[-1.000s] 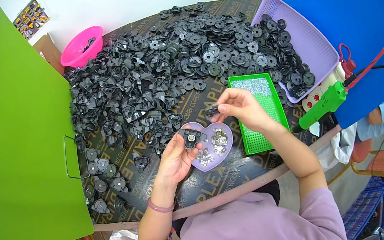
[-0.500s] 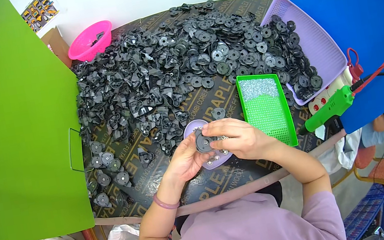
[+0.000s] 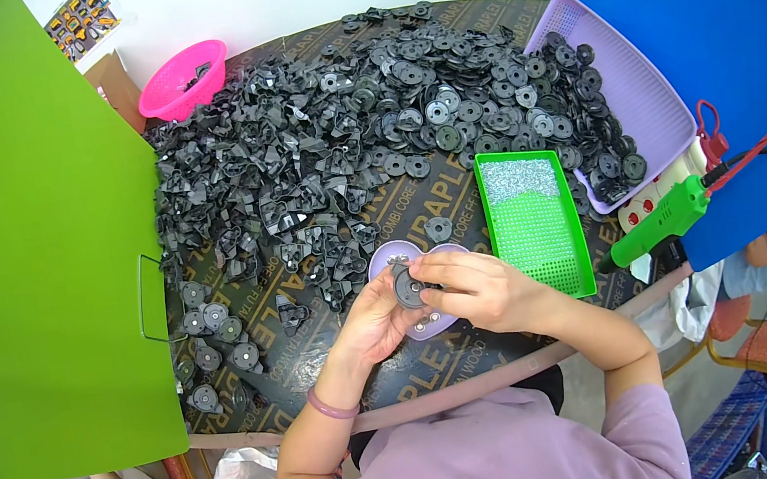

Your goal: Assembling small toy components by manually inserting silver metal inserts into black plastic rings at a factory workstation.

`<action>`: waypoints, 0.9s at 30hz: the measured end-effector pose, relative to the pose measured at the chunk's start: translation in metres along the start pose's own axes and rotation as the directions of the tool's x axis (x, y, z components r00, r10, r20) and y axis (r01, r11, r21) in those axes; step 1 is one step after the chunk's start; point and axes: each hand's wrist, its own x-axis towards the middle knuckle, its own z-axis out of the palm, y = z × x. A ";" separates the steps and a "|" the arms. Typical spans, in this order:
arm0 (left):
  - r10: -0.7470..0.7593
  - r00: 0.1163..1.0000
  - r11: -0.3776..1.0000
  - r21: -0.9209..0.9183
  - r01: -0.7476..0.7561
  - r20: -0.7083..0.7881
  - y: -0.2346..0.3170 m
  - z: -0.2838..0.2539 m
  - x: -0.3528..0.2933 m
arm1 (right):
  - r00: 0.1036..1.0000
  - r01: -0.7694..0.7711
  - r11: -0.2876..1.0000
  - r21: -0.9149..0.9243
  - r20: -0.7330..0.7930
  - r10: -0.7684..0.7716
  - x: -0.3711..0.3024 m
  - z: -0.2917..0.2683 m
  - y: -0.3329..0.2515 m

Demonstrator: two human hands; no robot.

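In front of me, just over a lilac dish [image 3: 383, 258], my left hand [image 3: 372, 321] grips a dark grey round plastic part [image 3: 407, 288] with a hub in its middle, tilted on edge. The fingers of my right hand [image 3: 486, 291] are bent against the right side and top edge of the same part; whether a small piece sits under those fingertips is hidden. Several small shiny metal pieces lie in the dish, which both hands partly cover. Beyond the dish, a single dark disc [image 3: 439, 228] lies flat on the table.
A big heap of angular black parts [image 3: 257, 149] and discs [image 3: 457, 75] fills the far table. Right are a green tray [image 3: 539, 259] of small silvery pieces, a lilac basket [image 3: 632, 86] and a green electric screwdriver [image 3: 660, 224]. Left are assembled-looking parts [image 3: 214, 319] and a pink basket [image 3: 184, 80].
The round part has turned more on edge between my hands. My right fingers have shifted slightly down over its face; both hands stay over the dish.
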 end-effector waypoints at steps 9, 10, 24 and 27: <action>0.006 0.998 0.999 0.052 -0.004 -0.055 -0.002 -0.002 -0.001 | 0.994 0.084 0.986 -0.145 0.075 -0.073 0.001 -0.006 -0.002; 0.017 0.999 0.998 0.064 -0.014 -0.052 -0.002 -0.002 -0.001 | 0.993 0.092 0.981 -0.170 0.083 -0.079 0.002 -0.007 -0.002; 0.441 0.883 0.409 0.912 -0.037 -0.161 0.023 0.029 -0.048 | 0.980 -0.117 0.916 0.383 0.191 0.046 -0.017 -0.011 0.007; 0.497 0.851 -0.102 0.962 0.254 -0.172 0.038 0.026 -0.101 | 0.915 -0.399 0.855 0.330 0.089 0.393 -0.030 -0.021 0.018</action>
